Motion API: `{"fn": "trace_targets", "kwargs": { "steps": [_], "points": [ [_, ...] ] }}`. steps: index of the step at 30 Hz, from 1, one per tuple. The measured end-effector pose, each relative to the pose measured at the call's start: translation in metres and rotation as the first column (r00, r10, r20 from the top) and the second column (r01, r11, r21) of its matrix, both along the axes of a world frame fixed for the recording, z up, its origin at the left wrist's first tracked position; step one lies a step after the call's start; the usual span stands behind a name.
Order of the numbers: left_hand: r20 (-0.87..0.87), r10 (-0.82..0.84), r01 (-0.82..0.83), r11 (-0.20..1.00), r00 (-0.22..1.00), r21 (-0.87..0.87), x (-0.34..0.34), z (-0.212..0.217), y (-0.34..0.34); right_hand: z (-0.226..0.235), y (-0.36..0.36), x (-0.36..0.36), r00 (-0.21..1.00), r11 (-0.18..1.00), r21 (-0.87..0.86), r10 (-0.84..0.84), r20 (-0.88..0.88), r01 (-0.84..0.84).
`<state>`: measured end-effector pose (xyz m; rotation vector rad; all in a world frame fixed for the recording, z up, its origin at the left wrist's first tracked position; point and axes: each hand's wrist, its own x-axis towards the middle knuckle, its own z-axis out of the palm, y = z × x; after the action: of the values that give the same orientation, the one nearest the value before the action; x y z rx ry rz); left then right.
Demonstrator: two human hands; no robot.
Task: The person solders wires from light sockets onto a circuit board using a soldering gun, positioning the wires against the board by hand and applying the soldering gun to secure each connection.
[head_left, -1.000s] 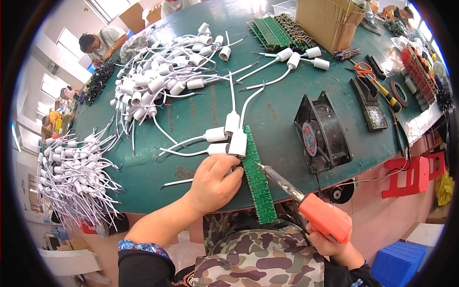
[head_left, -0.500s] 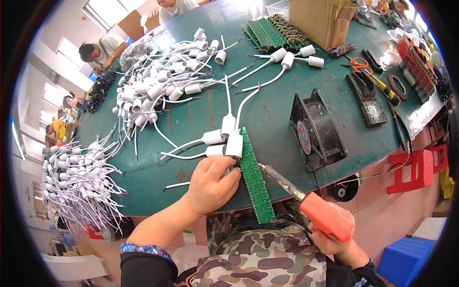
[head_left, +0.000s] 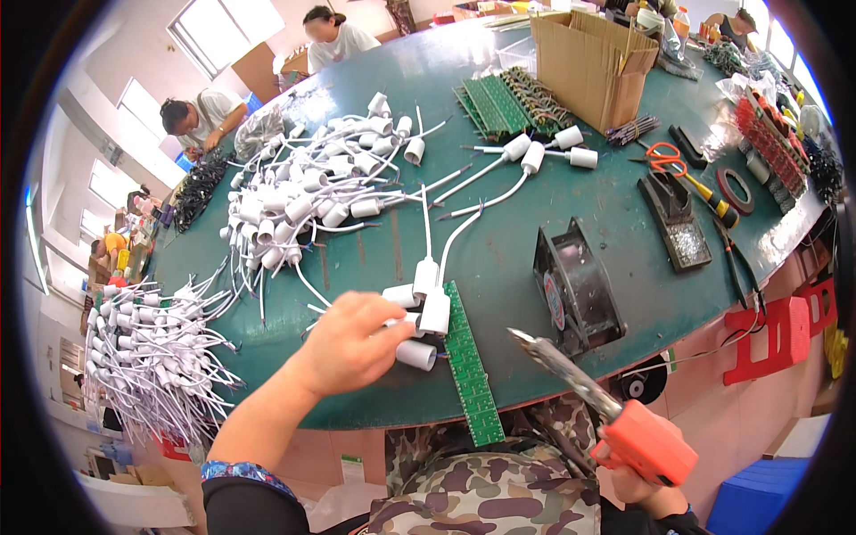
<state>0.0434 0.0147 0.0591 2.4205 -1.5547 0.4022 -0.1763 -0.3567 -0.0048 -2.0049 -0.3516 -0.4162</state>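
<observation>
My left hand (head_left: 349, 346) rests on the green table's near edge, fingers closed around white lamp sockets with wires (head_left: 419, 308). Those sockets lie against the top end of a long green circuit board strip (head_left: 469, 367) that hangs over the table edge. My right hand (head_left: 644, 486) grips the orange handle of a soldering gun (head_left: 615, 415). Its metal tip points up and left, a little right of the strip and apart from it.
A black fan (head_left: 573, 290) stands right of the strip. A heap of white wired sockets (head_left: 308, 192) lies further back, another bundle (head_left: 152, 357) at the left edge. Cardboard box (head_left: 593, 62), green boards (head_left: 504, 102), scissors (head_left: 664, 160), solder stand (head_left: 673, 218) and tape roll (head_left: 736, 190). Two people sit across the table.
My left hand has shifted from the strip's side up onto the white sockets and closed on them. The soldering gun has lifted slightly and its tip is away from the strip.
</observation>
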Motion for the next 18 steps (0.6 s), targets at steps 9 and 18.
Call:
{"fn": "trace_targets", "kwargs": {
  "steps": [9, 18],
  "points": [
    [0.02, 0.365, -0.364, 0.931, 0.931, -0.024, 0.192, -0.02, -0.071, -0.041, -0.02, -0.04, 0.968, 0.916, 0.358, -0.099, -0.229, 0.179],
    [-0.039, 0.49, -0.463, 0.845, 0.871, 0.267, 0.226, -0.023, -0.134, -0.05, -0.019, -0.041, 0.977, 0.899, 0.39, -0.152, -0.147, 0.199]
  ]
}}
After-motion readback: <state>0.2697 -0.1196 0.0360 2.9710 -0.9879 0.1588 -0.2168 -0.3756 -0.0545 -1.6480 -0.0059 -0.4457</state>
